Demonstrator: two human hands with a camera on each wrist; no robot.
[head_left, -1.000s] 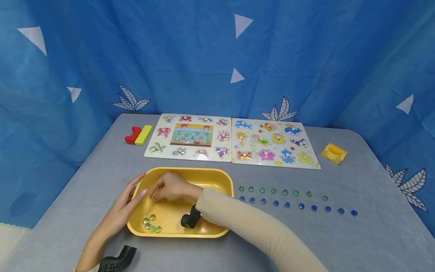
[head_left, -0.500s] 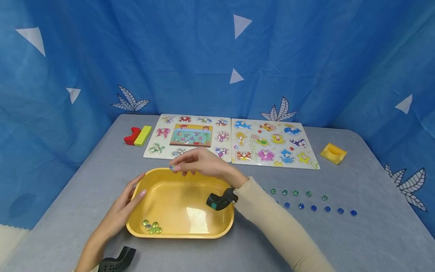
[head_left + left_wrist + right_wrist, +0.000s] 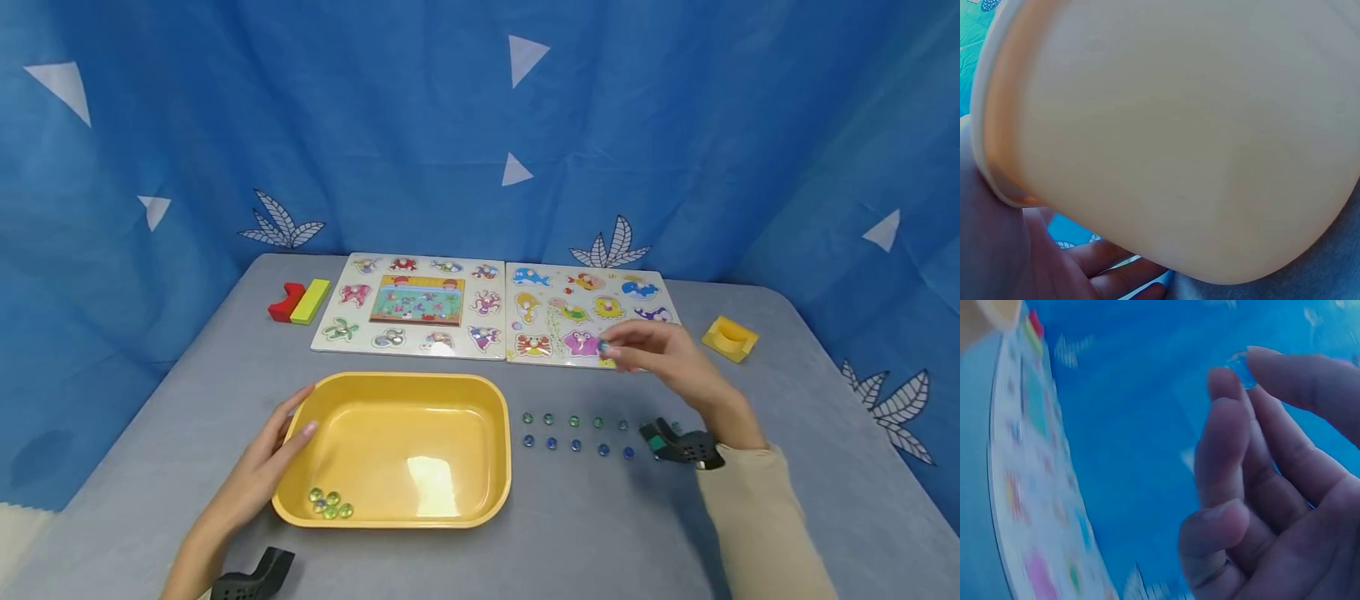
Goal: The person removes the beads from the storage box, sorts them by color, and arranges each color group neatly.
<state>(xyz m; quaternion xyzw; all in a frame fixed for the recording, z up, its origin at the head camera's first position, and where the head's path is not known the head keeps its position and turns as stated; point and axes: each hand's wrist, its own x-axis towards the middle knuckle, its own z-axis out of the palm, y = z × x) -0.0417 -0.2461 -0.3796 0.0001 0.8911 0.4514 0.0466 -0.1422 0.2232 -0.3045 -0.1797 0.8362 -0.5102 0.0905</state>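
Observation:
My right hand [image 3: 663, 354] pinches a clear blue glass gem [image 3: 1243, 370] between thumb and fingertips, in the air over the front edge of the right puzzle board [image 3: 555, 329]. My left hand [image 3: 266, 454] holds the left rim of a yellow plastic tub [image 3: 495, 467], its thumb over the rim and its fingers along the outside. Several green glass gems [image 3: 346, 510], with a bluish one among them, lie in the tub's near left corner. Right of the tub run a row of green gems [image 3: 573, 422] and a nearer row of blue gems [image 3: 576, 446], partly hidden by the right wrist.
A left puzzle board [image 3: 352, 321] with sea animals adjoins the right one at the back. Red [image 3: 285, 304] and lime [image 3: 310, 302] toy blocks lie beside it. A yellow block [image 3: 730, 338] with a hollow stands at right. A blue curtain [image 3: 412, 125] hangs behind the table.
My right hand has lifted the blue gem out of the tub and carried it right, past the gem rows. The left hand keeps its place at the tub's rim.

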